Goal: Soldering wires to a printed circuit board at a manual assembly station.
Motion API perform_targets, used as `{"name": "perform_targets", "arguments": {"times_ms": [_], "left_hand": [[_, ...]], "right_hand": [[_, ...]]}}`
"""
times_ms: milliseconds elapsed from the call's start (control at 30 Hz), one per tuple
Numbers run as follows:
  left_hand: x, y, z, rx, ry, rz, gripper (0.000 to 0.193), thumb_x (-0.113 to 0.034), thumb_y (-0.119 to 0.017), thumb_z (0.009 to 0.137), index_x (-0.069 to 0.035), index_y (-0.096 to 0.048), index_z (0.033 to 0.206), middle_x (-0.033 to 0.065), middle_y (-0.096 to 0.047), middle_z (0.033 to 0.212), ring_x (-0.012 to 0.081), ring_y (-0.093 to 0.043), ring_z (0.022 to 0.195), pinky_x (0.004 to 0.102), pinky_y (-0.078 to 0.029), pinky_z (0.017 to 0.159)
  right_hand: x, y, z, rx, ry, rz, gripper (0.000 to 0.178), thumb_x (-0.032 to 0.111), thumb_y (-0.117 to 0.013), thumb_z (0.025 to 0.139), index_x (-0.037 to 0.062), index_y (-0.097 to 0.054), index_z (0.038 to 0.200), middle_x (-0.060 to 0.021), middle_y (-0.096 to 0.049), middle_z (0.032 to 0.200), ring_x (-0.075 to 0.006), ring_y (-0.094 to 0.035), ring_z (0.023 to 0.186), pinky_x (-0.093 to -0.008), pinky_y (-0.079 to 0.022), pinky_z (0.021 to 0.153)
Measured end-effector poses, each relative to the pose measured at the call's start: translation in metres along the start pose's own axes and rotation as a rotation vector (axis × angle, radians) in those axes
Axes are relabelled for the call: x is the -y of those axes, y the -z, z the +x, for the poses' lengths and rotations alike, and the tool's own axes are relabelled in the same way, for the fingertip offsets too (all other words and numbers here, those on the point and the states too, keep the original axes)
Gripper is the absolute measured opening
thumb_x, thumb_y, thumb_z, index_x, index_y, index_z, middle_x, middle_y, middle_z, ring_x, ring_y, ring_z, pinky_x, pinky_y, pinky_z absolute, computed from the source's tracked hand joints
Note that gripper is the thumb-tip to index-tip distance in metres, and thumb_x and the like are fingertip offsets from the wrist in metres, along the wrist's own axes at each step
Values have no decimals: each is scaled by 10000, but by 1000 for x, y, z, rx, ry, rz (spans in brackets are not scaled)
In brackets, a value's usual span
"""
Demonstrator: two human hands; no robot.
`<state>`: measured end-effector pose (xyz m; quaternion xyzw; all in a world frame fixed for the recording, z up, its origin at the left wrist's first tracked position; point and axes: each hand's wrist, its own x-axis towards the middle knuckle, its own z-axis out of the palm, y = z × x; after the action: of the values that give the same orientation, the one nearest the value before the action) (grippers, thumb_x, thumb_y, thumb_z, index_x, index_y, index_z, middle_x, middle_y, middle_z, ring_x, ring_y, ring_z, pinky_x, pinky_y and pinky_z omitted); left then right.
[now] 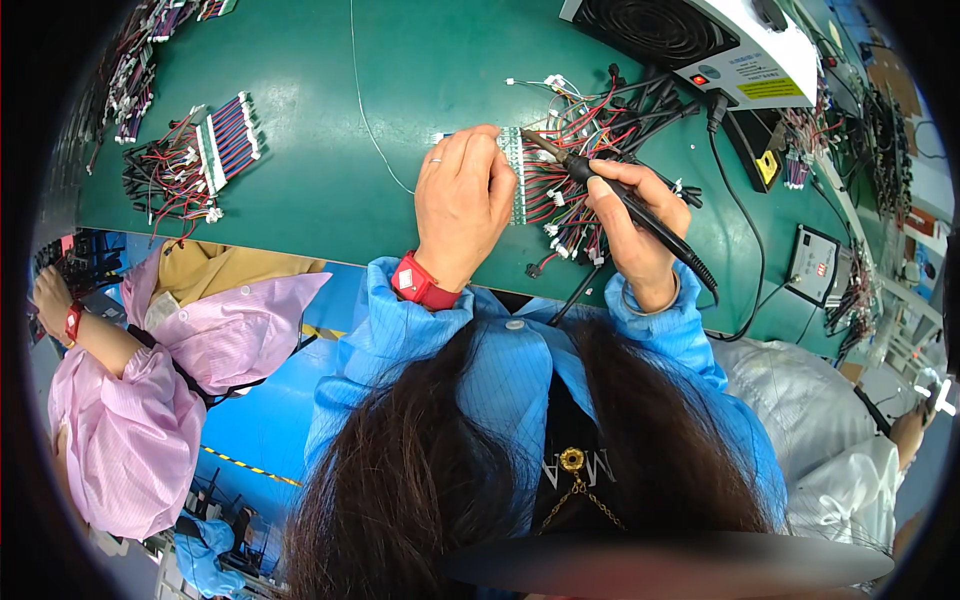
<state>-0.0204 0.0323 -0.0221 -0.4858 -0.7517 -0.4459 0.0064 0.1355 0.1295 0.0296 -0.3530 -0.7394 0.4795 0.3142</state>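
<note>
Two hands work at the green surface (pixel 330 120): my R grip (pixel 635 225) is closed in a pen hold round the black handle of the soldering iron (pixel 578 168), tip at the upper end of the PCB strip (pixel 516 185); contact too small to tell. My L grip (pixel 463 200) is down at the strip's L side, fingers bent, undersides hidden, so can't tell if it pinches or only presses. Strip pos.: on the surface, between both grips, w/ red & black wires (pixel 556 182) fanning out to its R. Handling (est.): strip light, thin & stiff, prob. brittle if flexed; wires soft & springy, likely to drag or twist the strip if pulled. Take hold by the strip's long edges, fingers clear of the tip; don't lift by wires, as joints are prob. fragile. Iron: light, rigid; hold handle only, well behind the metal, & treat front end as hot. Strip may slide on the smooth surface; steady w/ light fingertip pressure, no hard squeeze.
</note>
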Motion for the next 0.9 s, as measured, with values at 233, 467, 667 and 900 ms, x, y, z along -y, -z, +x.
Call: {"name": "perform_targets", "arguments": {"times_ms": [233, 467, 667, 900], "left_hand": [[1, 0, 2, 8, -16, 33, 91, 7, -626, 830, -17, -557, 884, 128, -675, 1025, 323, -631, 918, 425, -495, 825], [0, -2, 2, 9, -27, 46, 94, 12, -623, 824, -19, -547, 870, 132, -669, 1013, 327, -619, 911, 427, -487, 821], [0, -1, 1, 8, -22, 41, 93, 16, -623, 820, -17, -546, 862, 134, -665, 1020, 328, -615, 900, 425, -484, 814], [-1, 0, 3, 16, -23, 59, 96, 22, -625, 816, -13, -547, 860, 134, -662, 1016, 332, -614, 898, 426, -484, 819]], "right_hand": [[4, 4, 0, 69, -61, -61, 181, 6, -686, 878, -57, -694, 1047, -85, -706, 792, -95, -667, 696, -208, -501, 627], [2, 2, -1, 44, -10, -83, 175, -9, -694, 867, -56, -698, 1035, -86, -702, 793, -95, -664, 695, -214, -500, 624], [-2, 0, -1, 0, 31, -37, 175, 1, -733, 827, -22, -724, 1000, -48, -662, 719, -62, -586, 621, -224, -444, 544], [-2, 0, -1, -3, 51, -52, 179, 2, -739, 814, -16, -730, 992, -51, -663, 728, -72, -587, 619, -233, -449, 549]]}}
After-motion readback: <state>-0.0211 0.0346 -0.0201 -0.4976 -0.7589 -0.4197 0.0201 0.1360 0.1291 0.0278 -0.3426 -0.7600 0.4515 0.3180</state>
